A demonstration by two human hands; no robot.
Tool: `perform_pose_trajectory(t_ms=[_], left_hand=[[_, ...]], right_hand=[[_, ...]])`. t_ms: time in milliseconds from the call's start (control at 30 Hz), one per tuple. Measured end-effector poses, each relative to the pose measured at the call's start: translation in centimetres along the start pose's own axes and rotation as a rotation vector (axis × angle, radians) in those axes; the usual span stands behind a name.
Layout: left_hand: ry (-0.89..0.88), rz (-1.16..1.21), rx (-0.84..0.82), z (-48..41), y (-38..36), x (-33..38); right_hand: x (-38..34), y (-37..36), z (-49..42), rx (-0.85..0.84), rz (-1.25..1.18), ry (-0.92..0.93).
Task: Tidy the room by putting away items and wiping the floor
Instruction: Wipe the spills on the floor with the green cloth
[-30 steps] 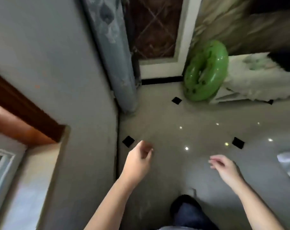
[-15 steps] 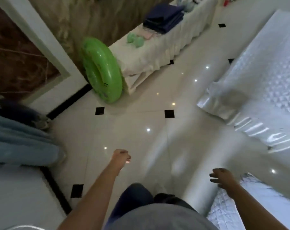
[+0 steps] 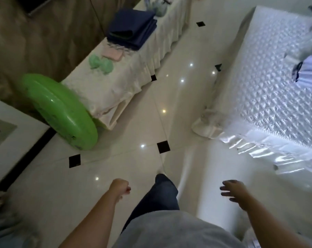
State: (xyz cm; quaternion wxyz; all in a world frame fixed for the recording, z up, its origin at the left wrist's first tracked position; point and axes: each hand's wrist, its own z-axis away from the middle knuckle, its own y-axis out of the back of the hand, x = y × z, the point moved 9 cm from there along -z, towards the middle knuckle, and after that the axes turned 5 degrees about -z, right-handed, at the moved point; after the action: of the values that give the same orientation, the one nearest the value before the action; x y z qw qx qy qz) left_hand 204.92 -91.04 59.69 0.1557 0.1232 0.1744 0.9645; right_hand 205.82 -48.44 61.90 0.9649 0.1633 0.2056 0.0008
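From my feed, the floor is glossy white tile with small black squares at the corners, and it runs as an aisle between a long bench on the left and a bed on the right. Ceiling lights show on it as bright dots.

My left hand hangs over the tiles with its fingers curled into a fist, and I see nothing in it. My right hand is out over the floor near the bed's corner, fingers loosely spread and holding nothing. Between them one leg in dark trousers steps forward.

A green swim ring stands on its edge on the floor against the near end of the bench, which is draped in a cream cloth. On the bench lie two small pale green things, a pink folded piece just beyond them, and then a stack of dark blue folded cloth.

The bed has a shiny white quilted cover with a frilled edge. A white and dark garment lies on it at the right edge, too blurred to tell more.
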Motion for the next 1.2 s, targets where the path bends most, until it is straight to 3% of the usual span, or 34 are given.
perform_pose_trajectory(t_ms=[167, 267, 533, 700, 1033, 1200], left_hand=[[-0.114, 0.114, -0.005, -3.2, 3.5, 15.6], [-0.13, 0.168, -0.05, -3.9, 3.8, 23.9], [-0.255, 0.133, -0.029, -9.2, 5.3, 44.7], [-0.194, 0.161, 0.012, -11.4, 9.2, 54.7], [-0.3, 0.269, 0.056, -17.0, 17.4, 76.5], [-0.372, 0.279, 0.084, -23.1, 23.1, 92.2]], right_hand=[[-19.3, -2.1, -2.8, -0.02, 0.066, 0.234], [-27.0, -2.3, -4.7, -0.029, 0.031, 0.297], [-42.5, -1.4, -16.0, -0.117, -0.31, 0.151], [-57.6, -2.7, -21.9, -0.157, -0.209, 0.181], [-83.4, -10.2, -31.2, -0.198, -0.058, 0.225], [-94.5, -13.3, -34.5, -0.173, -0.019, 0.245]])
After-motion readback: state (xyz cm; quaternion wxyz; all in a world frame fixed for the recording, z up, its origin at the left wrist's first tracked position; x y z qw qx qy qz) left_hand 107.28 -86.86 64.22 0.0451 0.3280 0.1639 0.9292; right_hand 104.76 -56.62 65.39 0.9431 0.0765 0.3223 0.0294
